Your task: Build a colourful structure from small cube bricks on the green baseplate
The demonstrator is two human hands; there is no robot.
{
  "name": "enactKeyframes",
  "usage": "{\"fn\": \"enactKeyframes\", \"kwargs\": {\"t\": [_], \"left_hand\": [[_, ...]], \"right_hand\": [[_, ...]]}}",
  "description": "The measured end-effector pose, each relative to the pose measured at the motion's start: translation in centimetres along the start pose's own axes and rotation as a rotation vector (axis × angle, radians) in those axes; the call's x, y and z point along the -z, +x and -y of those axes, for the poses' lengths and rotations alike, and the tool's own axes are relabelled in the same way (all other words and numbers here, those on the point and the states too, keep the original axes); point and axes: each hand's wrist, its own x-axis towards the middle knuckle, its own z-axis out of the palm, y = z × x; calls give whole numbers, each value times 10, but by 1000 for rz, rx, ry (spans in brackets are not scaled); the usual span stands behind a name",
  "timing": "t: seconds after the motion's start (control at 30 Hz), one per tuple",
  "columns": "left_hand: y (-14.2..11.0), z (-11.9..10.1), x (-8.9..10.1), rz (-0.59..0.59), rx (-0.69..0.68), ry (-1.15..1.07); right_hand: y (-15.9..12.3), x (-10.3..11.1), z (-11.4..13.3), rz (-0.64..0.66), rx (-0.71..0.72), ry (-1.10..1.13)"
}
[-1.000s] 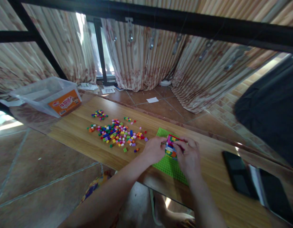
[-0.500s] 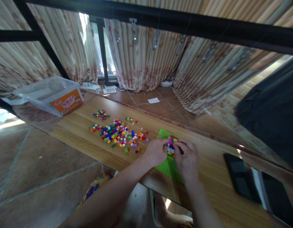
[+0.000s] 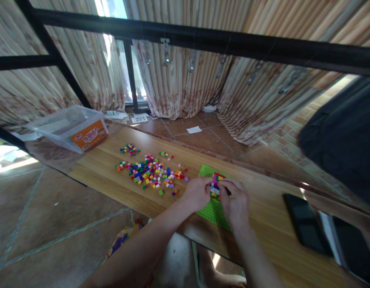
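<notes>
A green studded baseplate (image 3: 213,214) lies on the wooden table, partly covered by my hands. On it stands a small build of colourful toy bricks (image 3: 215,189), with pink, red, white, blue and yellow pieces showing. My left hand (image 3: 198,194) is closed at the build's left side, thumb and fingertips pressed against it. From the right, my right hand (image 3: 235,200) curls its fingers onto the same build. Any loose brick between the fingertips is hidden or too small to make out.
Many loose toy bricks (image 3: 151,172) are spread on the table (image 3: 113,188) left of the baseplate. A clear plastic box (image 3: 61,128) with an orange label stands at the far left end. A black tablet-like device (image 3: 306,224) lies at right. A dark metal bar (image 3: 203,38) crosses ahead.
The camera view has tilted slightly, so the scene sits a little lower. Both hands stay at the brick build with only slight finger movement.
</notes>
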Motion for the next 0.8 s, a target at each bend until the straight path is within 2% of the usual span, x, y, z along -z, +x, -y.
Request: {"fn": "enactKeyframes", "kwargs": {"t": [0.2,0.3,0.4,0.5,0.6,0.7,0.8], "left_hand": [[2,8,12,-50,65,74],[6,20,29,-122,112,121],[10,36,51,-211,177,191],[10,49,73,-254,231,263],[6,56,86,-245,239,329],[1,57,87,-173,210,409],[-1,58,79,-129,162,470]], "right_hand": [[2,11,1,-92,-154,145],[5,19,1,-207,-292,178],[6,22,-1,-252,-386,225],[6,21,-2,-242,-390,218],[6,20,-1,-231,-350,184],[6,19,2,-213,-329,178],[5,19,4,-197,-333,163]]}}
